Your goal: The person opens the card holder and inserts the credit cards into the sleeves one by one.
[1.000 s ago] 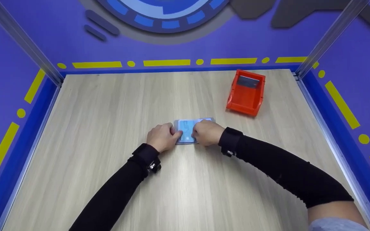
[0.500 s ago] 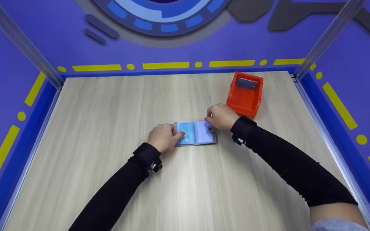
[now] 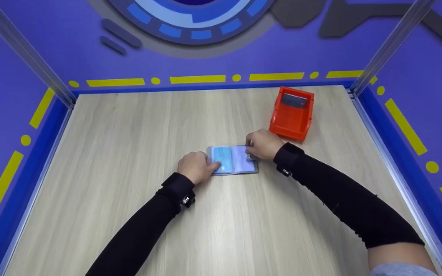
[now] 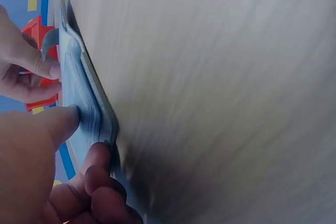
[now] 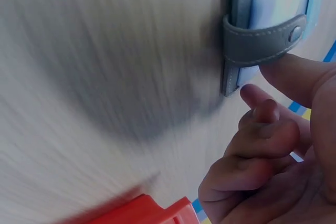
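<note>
An open card holder (image 3: 240,165) with clear sleeves and a grey cover lies on the table. A light blue card (image 3: 223,159) shows in its left side; the right side looks pale violet. My left hand (image 3: 196,167) grips the left edge, thumb (image 4: 65,121) on the sleeves and fingers curled at the cover's edge. At the upper right corner, my right hand (image 3: 265,145) pinches the sleeves' edge between thumb (image 5: 283,77) and index finger. Beside that thumb, the snap strap (image 5: 257,45) stands up in a curve from the cover.
A red bin (image 3: 292,115) stands behind my right hand, close to it. One dark grey flat piece (image 3: 294,100) is at its far end. Blue-violet panels (image 3: 148,57) enclose the wooden table (image 3: 129,130) at the back and sides.
My right hand has moved from the middle of the card holder to its upper right corner, uncovering the right side and strap. The left hand keeps its grip at the left edge.
</note>
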The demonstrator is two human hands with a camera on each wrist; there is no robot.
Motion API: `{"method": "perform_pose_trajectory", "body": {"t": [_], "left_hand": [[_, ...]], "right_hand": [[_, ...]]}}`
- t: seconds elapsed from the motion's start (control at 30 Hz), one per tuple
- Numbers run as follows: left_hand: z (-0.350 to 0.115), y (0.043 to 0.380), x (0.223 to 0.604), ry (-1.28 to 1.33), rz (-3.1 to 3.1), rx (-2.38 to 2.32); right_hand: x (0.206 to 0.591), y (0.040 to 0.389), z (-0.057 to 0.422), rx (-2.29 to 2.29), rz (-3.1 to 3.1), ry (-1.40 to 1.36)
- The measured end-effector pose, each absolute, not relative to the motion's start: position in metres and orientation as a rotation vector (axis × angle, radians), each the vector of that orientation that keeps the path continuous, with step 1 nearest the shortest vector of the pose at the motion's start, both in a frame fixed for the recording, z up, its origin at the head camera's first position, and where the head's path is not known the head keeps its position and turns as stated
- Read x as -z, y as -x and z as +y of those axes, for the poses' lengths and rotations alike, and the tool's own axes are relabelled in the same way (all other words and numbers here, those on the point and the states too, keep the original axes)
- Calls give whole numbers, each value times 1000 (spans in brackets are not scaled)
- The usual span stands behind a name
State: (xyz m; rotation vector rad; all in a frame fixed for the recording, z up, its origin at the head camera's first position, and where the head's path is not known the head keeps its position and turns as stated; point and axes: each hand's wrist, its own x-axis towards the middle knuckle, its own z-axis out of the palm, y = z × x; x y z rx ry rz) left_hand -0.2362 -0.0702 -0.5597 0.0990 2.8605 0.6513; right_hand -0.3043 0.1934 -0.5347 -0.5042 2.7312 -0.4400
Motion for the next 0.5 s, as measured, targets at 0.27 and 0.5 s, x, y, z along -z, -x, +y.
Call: {"method": "perform_pose_trajectory", "body": {"t": [0.27,0.5], "left_hand": [[-70,236,560,-83,2873,-598],[-71,238,563,-57,2849,-597]], "right_hand": [[537,304,192,439,2768,480],[540,306,191,450,2770,487]]}}
